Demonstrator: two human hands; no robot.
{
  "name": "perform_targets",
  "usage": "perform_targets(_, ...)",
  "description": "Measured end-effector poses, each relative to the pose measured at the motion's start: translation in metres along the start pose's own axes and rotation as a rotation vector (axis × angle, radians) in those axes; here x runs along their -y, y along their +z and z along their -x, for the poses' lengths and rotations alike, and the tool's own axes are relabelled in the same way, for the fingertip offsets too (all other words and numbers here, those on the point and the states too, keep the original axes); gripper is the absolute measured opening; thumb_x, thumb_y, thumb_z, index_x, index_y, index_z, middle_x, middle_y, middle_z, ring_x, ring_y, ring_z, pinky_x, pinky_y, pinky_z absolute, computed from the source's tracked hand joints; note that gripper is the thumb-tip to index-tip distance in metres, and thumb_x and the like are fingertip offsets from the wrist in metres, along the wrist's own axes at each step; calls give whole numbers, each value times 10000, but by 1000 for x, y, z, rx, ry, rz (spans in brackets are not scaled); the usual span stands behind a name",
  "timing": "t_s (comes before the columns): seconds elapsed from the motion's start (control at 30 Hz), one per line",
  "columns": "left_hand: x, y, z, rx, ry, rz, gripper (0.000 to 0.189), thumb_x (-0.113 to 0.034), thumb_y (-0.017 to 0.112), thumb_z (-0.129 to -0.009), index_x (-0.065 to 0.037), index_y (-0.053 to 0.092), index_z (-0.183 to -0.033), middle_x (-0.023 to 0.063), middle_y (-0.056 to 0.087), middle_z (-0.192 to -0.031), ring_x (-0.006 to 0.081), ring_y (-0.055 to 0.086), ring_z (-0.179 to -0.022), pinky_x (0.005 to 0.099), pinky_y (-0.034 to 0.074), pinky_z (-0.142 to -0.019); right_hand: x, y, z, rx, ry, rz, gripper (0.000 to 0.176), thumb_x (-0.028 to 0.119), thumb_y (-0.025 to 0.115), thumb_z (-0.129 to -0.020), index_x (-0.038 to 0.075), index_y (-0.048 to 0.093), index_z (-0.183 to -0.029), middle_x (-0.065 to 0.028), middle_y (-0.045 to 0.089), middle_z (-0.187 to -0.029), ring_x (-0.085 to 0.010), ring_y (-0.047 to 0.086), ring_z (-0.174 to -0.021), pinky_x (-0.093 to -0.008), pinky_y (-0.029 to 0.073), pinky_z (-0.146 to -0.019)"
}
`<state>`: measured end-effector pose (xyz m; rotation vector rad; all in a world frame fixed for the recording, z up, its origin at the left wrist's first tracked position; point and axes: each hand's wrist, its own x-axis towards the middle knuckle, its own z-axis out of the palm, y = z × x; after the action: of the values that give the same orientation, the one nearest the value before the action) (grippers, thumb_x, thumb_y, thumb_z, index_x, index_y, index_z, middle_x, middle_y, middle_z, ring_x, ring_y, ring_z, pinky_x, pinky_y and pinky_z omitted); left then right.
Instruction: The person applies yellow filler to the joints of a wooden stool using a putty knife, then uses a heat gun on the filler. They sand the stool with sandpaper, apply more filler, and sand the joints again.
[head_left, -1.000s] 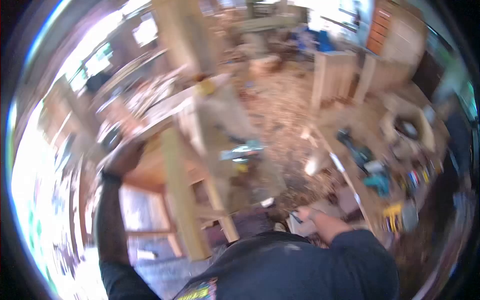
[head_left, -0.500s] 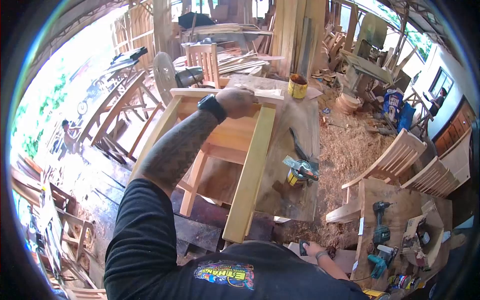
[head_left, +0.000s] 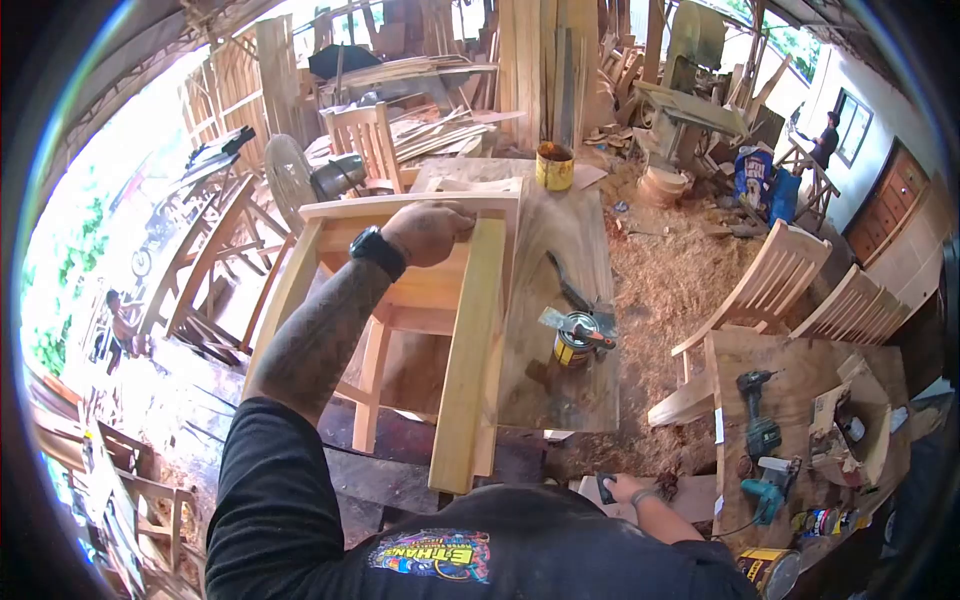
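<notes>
My left hand [head_left: 430, 233], with a dark watch at its wrist, is closed at the top corner of a wooden chair frame [head_left: 468, 330], where a long post meets the cross rail. Its fingertips are partly hidden. The chair frame lies tilted on a worktable [head_left: 560, 400], with its post pointing towards my body. Low on the right, my right hand [head_left: 625, 488] is closed around a small dark object [head_left: 604, 488] over a pale board [head_left: 665, 495]. What kind of object it is, I cannot make out.
A can with a putty knife across it [head_left: 575, 340] and a yellow tin [head_left: 554, 166] stand on the worktable. A drill [head_left: 758, 415] and a teal power tool [head_left: 768, 490] lie on a side bench. Slatted chairs [head_left: 770, 280] stand right; a fan [head_left: 290, 180] stands left.
The view has shifted, so most things appear further left. My left hand stays at the frame's top corner, and the top rail looks more tilted. My right hand keeps its hold on the dark object.
</notes>
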<state>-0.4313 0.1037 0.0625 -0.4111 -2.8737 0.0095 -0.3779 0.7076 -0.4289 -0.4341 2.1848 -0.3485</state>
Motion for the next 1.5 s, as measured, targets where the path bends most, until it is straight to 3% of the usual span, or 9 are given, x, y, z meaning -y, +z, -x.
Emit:
perform_targets(0.1, -22, -5, 16, -26, -41, -11, 280, -87, 551, -926, -90, 707, -1159, 131, 682, -1018, 350, 668, -996, 458, 540, -881, 83, -57, 71, 133, 266, -196, 440, 409, 500, -1041, 33, 715, -1113, -224, 737, -1032, -398, 697, -976, -495, 512, -900)
perform_targets(0.2, -32, -8, 27, -19, -33, -30, 321, -82, 554, -916, -96, 695, -1205, 120, 677, -1012, 339, 667, -979, 456, 546, -868, 31, -15, 11, 68, -3, -45, 448, 409, 501, -1036, 25, 732, -1048, -245, 732, -1005, -405, 698, -963, -505, 511, -892)
perform_targets(0.3, -40, -9, 32, -26, -42, -11, 355, -70, 561, -901, -99, 680, -1235, 115, 678, -1015, 329, 669, -980, 456, 548, -864, 20, -3, -14, -16, -91, 35, 454, 413, 516, -1026, 19, 742, -997, -254, 727, -1010, -403, 698, -972, -502, 509, -892)
perform_targets(0.6, -38, -11, 47, -87, -14, 77, 339, -87, 569, -924, -119, 697, -1236, 107, 706, -1085, 323, 677, -1025, 445, 549, -904, 39, -24, -13, -23, -55, 26, 449, 419, 523, -1023, 26, 739, -1007, -248, 726, -1037, -403, 693, -1004, -503, 508, -899)
perform_targets(0.73, -17, -47, 41, 17, -126, 24, 263, -133, 571, -950, -150, 754, -1138, 95, 745, -1130, 292, 686, -1082, 415, 550, -948, 31, -21, -14, -78, -81, 44, 451, 418, 509, -1028, 29, 736, -1012, -241, 726, -1035, -404, 692, -996, -504, 507, -896)
perform_targets(0.97, 27, -33, 0, 99, -201, 105, 324, -133, 631, -882, -107, 753, -1181, 163, 748, -1092, 342, 703, -1013, 411, 547, -930, 9, -17, -11, -29, -49, 32, 464, 418, 523, -1005, 1, 727, -997, -240, 726, -1000, -402, 694, -963, -512, 510, -868)
perform_targets(1.17, 27, -37, 1, 295, -224, 85, 307, -138, 631, -889, -115, 768, -1162, 153, 756, -1073, 294, 719, -991, 390, 556, -908, 10, -8, -14, -50, -89, 0, 415, 407, 534, -995, 44, 735, -995, -234, 729, -992, -399, 699, -953, -505, 516, -861)
perform_targets(1.27, -11, -70, 18, 334, -285, 140, 283, -127, 634, -900, -129, 776, -1145, 127, 763, -1080, 272, 723, -970, 370, 559, -910, 13, -3, -11, -79, -94, -32, 412, 404, 528, -1000, 47, 734, -1002, -237, 727, -1003, -403, 696, -965, -503, 515, -869)
perform_targets(1.5, 32, -45, 1, 185, -175, 173, 336, -112, 572, -908, -104, 743, -1197, 144, 750, -1122, 311, 713, -1036, 401, 546, -956, -9, 10, -17, -59, -55, 22, 419, 414, 521, -1020, 51, 731, -1028, -229, 727, -1042, -398, 690, -998, -503, 514, -883)
